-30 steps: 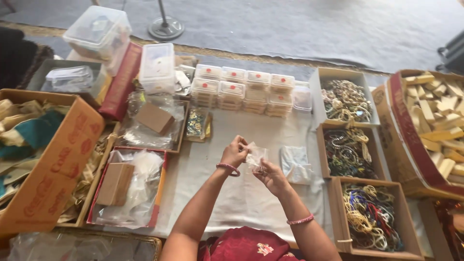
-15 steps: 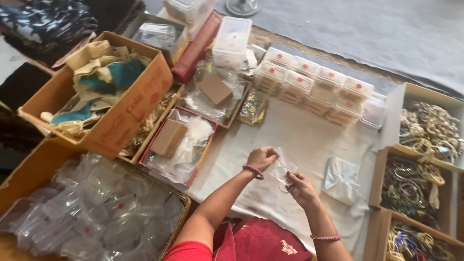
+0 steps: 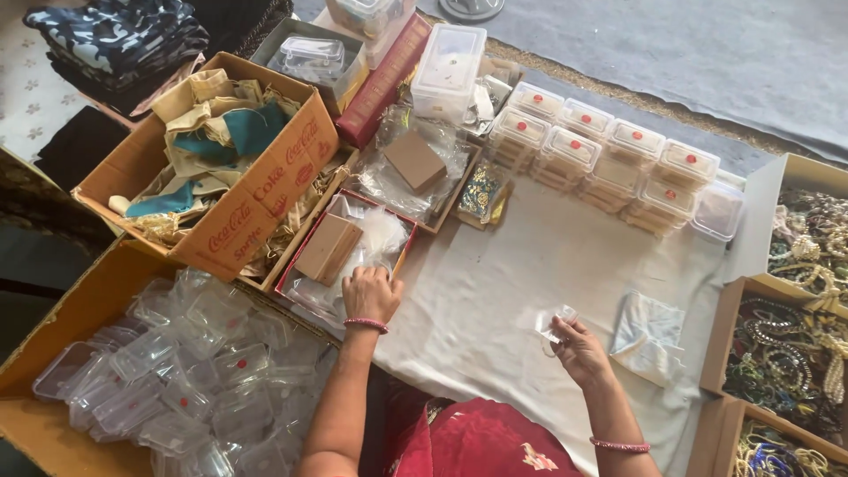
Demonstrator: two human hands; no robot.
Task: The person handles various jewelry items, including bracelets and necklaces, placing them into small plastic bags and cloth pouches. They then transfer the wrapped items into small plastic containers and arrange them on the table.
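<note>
My right hand (image 3: 579,351) holds a small clear plastic pouch (image 3: 555,320) over the white cloth (image 3: 512,265). My left hand (image 3: 371,294) rests palm down on the clear plastic bags in a shallow red-edged tray (image 3: 305,249), next to a small brown cardboard box (image 3: 328,248). Its fingers are bent over the plastic; whether they grip any of it I cannot tell. Both wrists wear pink bangles.
A box of several small clear plastic cases (image 3: 185,380) lies at lower left. A cardboard box of folded cloth (image 3: 212,159) stands at left. Stacked clear boxes with red dots (image 3: 609,163) line the back. Boxes of bangles (image 3: 795,309) sit right. A pile of clear pouches (image 3: 649,336) lies near my right hand.
My left hand has let go of the pouch and moved left to the red-edged tray. My right hand keeps the pouch. The view has swung left.
</note>
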